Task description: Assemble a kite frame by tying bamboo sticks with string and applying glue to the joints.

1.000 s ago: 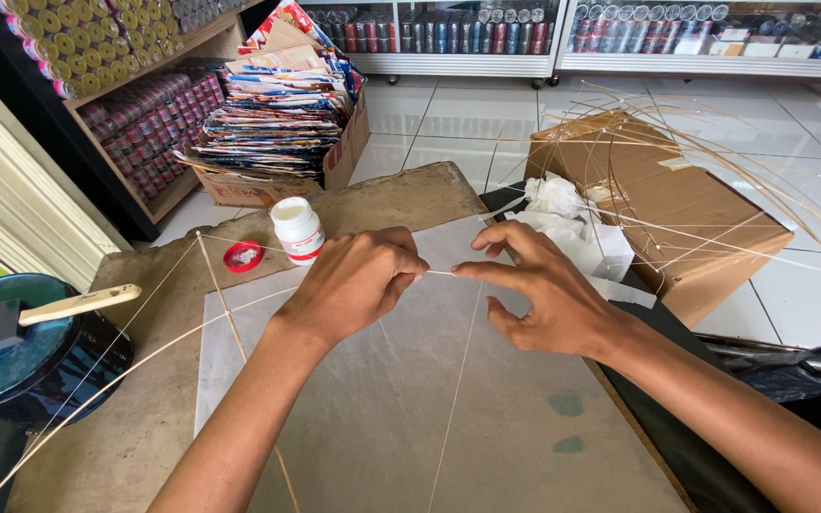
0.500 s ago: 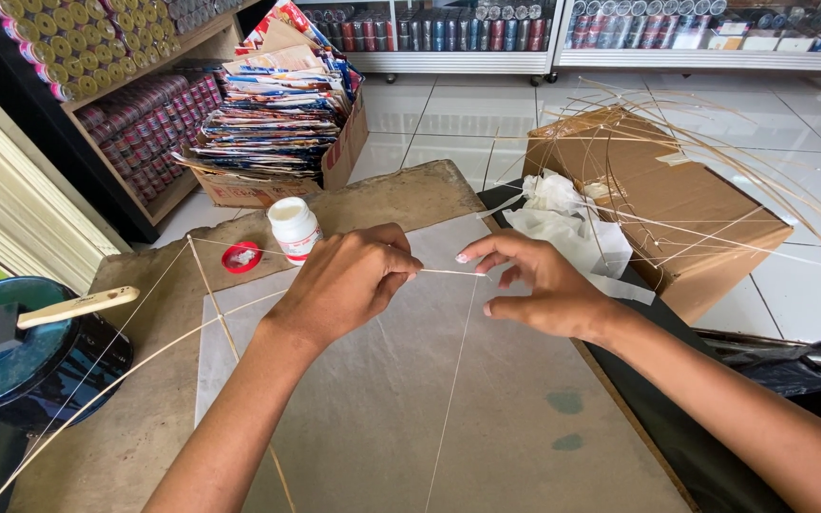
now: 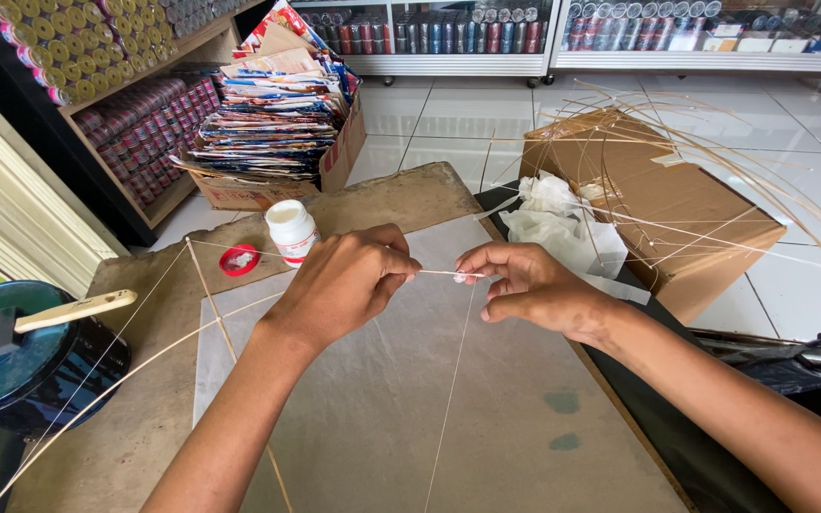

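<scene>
Head view, looking straight down at the surface [image 3: 401, 204]: the left hand [image 3: 349, 285] is curled closed, fingertips pinched on a thin bamboo stick [image 3: 444, 274] that runs crosswise near the top of a grey sheet of thin paper [image 3: 410, 418]. The right hand [image 3: 525, 285], at three o'clock from the left, is closed too, thumb and fingers nipping the same stick just apart from the other pinch, so the short span between them is held taut and level over the sheet. A second slender spine [image 3: 453, 380] drops from that spot toward six o'clock, down the paper's middle, and the hands seem set right at the crossing. At eleven o'clock from the left hand stands a small white bottle [image 3: 292, 231], uncapped, with its red cap [image 3: 238, 259] lying just beside it at nine o'clock, glue side up, handy for reaching. Far at nine o'clock a dark bowl [image 3: 2, 356] carries a wooden spatula [image 3: 73, 311] across its rim. At two o'clock sits a cardboard box [image 3: 658, 214] bristling with spare bamboo strips, white crumpled paper [image 3: 553, 228] against it.
</scene>
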